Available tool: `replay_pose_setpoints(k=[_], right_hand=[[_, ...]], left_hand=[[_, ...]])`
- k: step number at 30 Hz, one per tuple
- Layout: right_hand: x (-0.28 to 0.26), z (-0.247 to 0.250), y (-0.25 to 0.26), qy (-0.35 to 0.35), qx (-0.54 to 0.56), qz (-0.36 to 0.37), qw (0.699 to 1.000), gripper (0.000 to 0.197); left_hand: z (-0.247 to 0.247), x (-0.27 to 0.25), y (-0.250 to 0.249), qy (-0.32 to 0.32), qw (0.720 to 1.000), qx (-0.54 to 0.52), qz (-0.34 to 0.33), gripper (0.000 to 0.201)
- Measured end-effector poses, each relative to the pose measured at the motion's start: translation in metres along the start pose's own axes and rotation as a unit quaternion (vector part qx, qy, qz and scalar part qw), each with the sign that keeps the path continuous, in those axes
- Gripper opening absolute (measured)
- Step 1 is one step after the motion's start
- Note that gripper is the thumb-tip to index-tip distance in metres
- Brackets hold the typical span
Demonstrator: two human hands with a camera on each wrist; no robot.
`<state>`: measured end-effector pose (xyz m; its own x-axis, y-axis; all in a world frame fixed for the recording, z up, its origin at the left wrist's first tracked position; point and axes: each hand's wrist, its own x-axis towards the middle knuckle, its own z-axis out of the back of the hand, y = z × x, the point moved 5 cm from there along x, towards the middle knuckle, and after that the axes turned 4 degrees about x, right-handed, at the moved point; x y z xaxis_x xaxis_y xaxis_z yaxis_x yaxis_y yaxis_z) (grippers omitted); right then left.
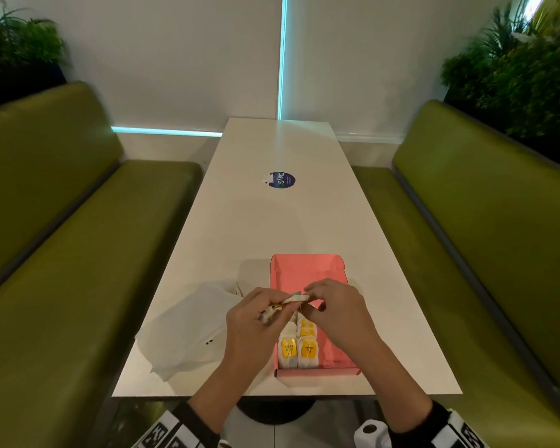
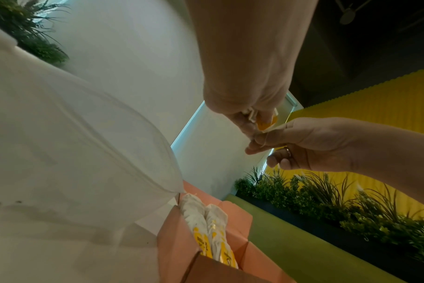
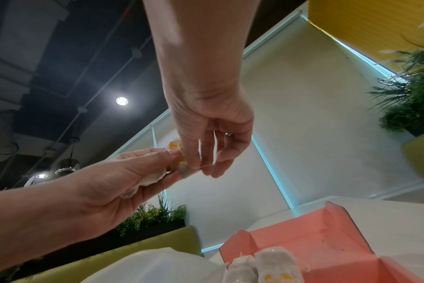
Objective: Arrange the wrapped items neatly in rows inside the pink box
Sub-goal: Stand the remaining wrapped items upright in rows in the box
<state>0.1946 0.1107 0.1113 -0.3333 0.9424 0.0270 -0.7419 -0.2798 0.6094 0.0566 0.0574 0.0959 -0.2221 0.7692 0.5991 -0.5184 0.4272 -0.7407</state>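
The pink box [image 1: 307, 273] lies open on the white table [image 1: 272, 221]. Along its near left side, several white wrapped tea bags [image 1: 299, 349] with yellow tags lie in two columns; the right half and far end are bare. Above those columns both hands hold one more tea bag [image 1: 296, 298]. My left hand [image 1: 285, 306] grips its white body [image 3: 152, 178] and yellow tag [image 2: 264, 124]. My right hand [image 1: 311, 297] pinches the thin string [image 3: 201, 167] at its end, with the other fingers curled loosely.
A crumpled white plastic bag [image 1: 191, 331] lies left of the box, touching its corner. A round blue sticker [image 1: 282, 180] marks the table's middle. Green benches [image 1: 78, 253] run along both sides. A white paper roll [image 1: 372, 431] sits below the table's near edge.
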Motion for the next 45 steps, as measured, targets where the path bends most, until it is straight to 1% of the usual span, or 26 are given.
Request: replay_pose_setpoints(k=[4, 7, 9, 11, 13, 15, 17, 19, 21, 25, 27, 30, 35, 38, 39, 40, 41, 43, 45], right_hand=[[-0.002, 0.002, 0.005, -0.025, 0.021, -0.005, 0.999, 0.026], [-0.003, 0.003, 0.007, -0.02, 0.064, -0.01, 0.998, 0.028], [-0.002, 0.001, 0.005, -0.001, 0.115, -0.026, 0.993, 0.028], [-0.002, 0.0, 0.0, 0.017, 0.188, -0.047, 0.981, 0.022], [-0.003, 0.0, -0.002, 0.03, 0.247, -0.064, 0.966, 0.012], [-0.004, 0.0, -0.004, 0.038, 0.284, -0.076, 0.955, 0.007], [-0.005, -0.001, -0.005, 0.044, 0.31, -0.086, 0.946, 0.011], [-0.005, -0.002, -0.006, 0.049, 0.328, -0.09, 0.939, 0.017], [-0.006, -0.004, -0.006, 0.055, 0.327, -0.08, 0.94, 0.02], [-0.006, -0.005, -0.002, 0.053, 0.33, -0.052, 0.941, 0.012], [-0.006, -0.004, -0.001, 0.048, 0.327, -0.041, 0.943, 0.011], [-0.006, -0.004, -0.002, 0.064, 0.321, -0.033, 0.944, 0.007], [-0.007, -0.003, -0.005, 0.117, 0.275, -0.033, 0.954, 0.014], [-0.003, 0.008, -0.006, 0.099, 0.271, -0.012, 0.957, 0.038], [-0.002, 0.013, -0.005, 0.091, 0.282, -0.004, 0.955, 0.043], [0.0, 0.016, -0.005, 0.088, 0.286, 0.006, 0.954, 0.043], [0.001, 0.019, -0.003, 0.087, 0.277, 0.018, 0.957, 0.039], [0.002, 0.022, -0.001, 0.09, 0.253, 0.039, 0.962, 0.025], [0.003, 0.024, -0.001, 0.095, 0.239, 0.053, 0.965, 0.018]], left_hand=[[-0.003, -0.001, 0.001, 0.001, 1.0, 0.0, -0.017, 0.022], [-0.004, 0.0, 0.001, -0.006, 1.0, -0.017, -0.012, 0.02], [-0.003, 0.001, 0.001, -0.006, 1.0, -0.027, -0.007, 0.014], [-0.003, 0.002, 0.002, -0.007, 0.999, -0.039, 0.007, 0.011], [-0.003, 0.001, 0.004, -0.011, 0.998, -0.048, 0.035, 0.011], [-0.004, 0.0, 0.006, -0.012, 0.994, -0.066, 0.084, 0.012], [-0.005, 0.0, 0.009, -0.015, 0.984, -0.107, 0.14, 0.014], [-0.006, 0.0, 0.009, -0.018, 0.975, -0.136, 0.173, 0.016], [-0.006, 0.002, 0.009, -0.016, 0.972, -0.145, 0.185, 0.018], [-0.006, 0.005, 0.01, -0.012, 0.968, -0.149, 0.202, 0.019], [-0.006, 0.006, 0.009, -0.009, 0.962, -0.163, 0.218, 0.016], [-0.007, 0.007, 0.009, -0.003, 0.952, -0.189, 0.243, 0.003], [-0.006, 0.007, 0.01, 0.012, 0.947, -0.196, 0.253, 0.008], [-0.008, 0.006, 0.009, 0.048, 0.944, -0.199, 0.258, 0.011], [-0.009, 0.006, 0.009, 0.062, 0.944, -0.197, 0.257, 0.011], [-0.01, 0.005, 0.009, 0.075, 0.944, -0.196, 0.253, 0.011], [-0.012, 0.005, 0.009, 0.088, 0.945, -0.193, 0.248, 0.011], [-0.015, 0.004, 0.01, 0.112, 0.946, -0.185, 0.24, 0.011], [-0.017, 0.003, 0.01, 0.127, 0.946, -0.181, 0.237, 0.012]])
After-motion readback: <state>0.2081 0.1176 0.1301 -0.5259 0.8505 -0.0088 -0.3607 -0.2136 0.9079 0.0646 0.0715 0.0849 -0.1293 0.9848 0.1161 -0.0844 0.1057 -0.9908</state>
